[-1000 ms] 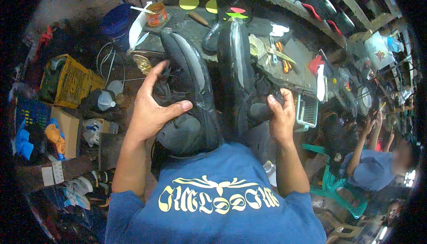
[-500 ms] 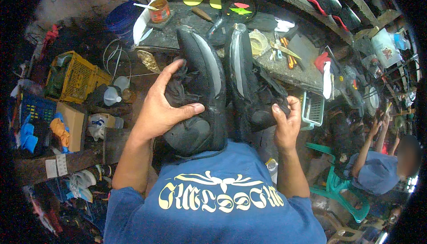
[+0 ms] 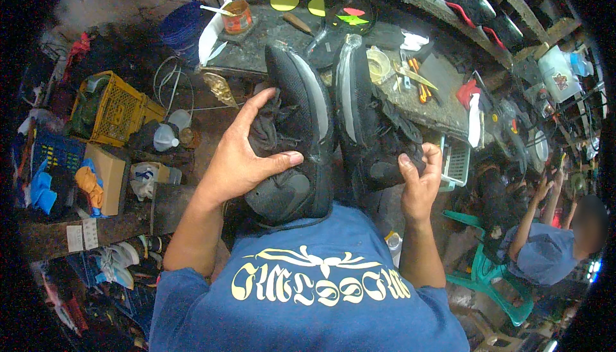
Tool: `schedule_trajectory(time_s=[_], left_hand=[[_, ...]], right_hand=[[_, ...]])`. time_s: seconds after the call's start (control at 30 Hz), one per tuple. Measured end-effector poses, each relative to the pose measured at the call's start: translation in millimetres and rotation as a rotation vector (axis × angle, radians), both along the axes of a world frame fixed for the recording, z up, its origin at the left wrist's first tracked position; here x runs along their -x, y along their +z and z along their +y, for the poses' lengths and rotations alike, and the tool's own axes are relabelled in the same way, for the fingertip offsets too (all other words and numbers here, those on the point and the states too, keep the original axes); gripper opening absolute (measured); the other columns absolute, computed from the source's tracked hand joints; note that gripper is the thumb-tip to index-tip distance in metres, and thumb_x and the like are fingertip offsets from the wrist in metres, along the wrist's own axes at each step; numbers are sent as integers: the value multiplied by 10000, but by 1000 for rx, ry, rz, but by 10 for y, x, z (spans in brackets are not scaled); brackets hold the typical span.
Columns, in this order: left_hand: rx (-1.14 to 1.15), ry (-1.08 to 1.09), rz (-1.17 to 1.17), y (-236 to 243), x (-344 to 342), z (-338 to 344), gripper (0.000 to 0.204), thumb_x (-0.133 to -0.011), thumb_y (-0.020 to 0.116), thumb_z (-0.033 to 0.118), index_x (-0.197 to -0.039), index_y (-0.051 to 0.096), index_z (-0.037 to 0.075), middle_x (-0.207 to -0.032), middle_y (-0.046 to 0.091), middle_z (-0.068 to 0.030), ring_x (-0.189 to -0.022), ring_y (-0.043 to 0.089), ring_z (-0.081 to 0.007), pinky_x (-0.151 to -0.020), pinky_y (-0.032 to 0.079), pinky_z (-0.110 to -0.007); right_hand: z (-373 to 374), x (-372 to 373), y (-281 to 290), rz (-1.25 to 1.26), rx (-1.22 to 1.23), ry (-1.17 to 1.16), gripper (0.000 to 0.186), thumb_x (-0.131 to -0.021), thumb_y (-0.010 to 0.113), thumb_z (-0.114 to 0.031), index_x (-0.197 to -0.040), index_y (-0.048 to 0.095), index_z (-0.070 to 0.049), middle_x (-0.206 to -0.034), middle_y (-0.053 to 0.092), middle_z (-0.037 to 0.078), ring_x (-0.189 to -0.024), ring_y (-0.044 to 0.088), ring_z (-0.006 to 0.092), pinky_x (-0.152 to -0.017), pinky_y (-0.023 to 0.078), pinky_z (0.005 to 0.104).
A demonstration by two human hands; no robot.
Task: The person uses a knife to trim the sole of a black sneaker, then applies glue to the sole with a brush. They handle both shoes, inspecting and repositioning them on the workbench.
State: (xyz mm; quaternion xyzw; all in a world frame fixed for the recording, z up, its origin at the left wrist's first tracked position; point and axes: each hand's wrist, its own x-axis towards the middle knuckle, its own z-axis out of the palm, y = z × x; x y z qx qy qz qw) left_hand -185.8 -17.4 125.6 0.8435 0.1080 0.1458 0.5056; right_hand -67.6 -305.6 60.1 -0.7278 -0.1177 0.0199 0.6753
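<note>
Two black shoes are held up side by side in front of my chest, each with a grey strip running along its side. My left hand (image 3: pixel 242 150) wraps round the left shoe (image 3: pixel 296 95), thumb lying across its upper near the laces. The right shoe (image 3: pixel 352 98) is gripped by my right hand (image 3: pixel 420 175) at its laced part, thumb and fingers pinching the material. Both shoes point away from me, tilted on their sides, with the strips facing each other. Their far ends overlap the workbench (image 3: pixel 443 105) in the picture.
On the bench lie an orange tin (image 3: pixel 238 17), a wooden-handled tool (image 3: pixel 298 25), a clear round tub (image 3: pixel 377 64) and orange-handled tools (image 3: pixel 420 82). A yellow crate (image 3: pixel 112 108) stands to the left. At right, a person (image 3: pixel 545 249) sits by a green plastic chair (image 3: pixel 491 275).
Both hands and the shoes have shifted slightly to the right in the picture and a little downward. My grip on each shoe looks the same.
</note>
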Motion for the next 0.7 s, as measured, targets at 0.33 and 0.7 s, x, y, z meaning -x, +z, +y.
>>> schedule_trajectory(time_s=[0.33, 0.7], left_hand=[[38, -15, 25, 44, 13, -30, 963, -680, 901, 206, -1463, 383, -9, -1415, 506, -181, -1318, 495, -259, -1131, 355, -372], [40, 15, 45, 66, 4, -48, 1017, -626, 906, 242, -1470, 399, -14, -1461, 481, -205, -1403, 410, -303, -1186, 266, -394]], right_hand=[[-30, 21, 46, -14, -9, -7, 439, -820, 766, -114, -1158, 490, -66, -1072, 524, 41, -1043, 498, 161, -941, 412, 322], [-40, 26, -63, 29, -41, -9, 421, -823, 770, -125, -1143, 501, -72, -1073, 520, 34, -1040, 493, 163, -948, 405, 323]])
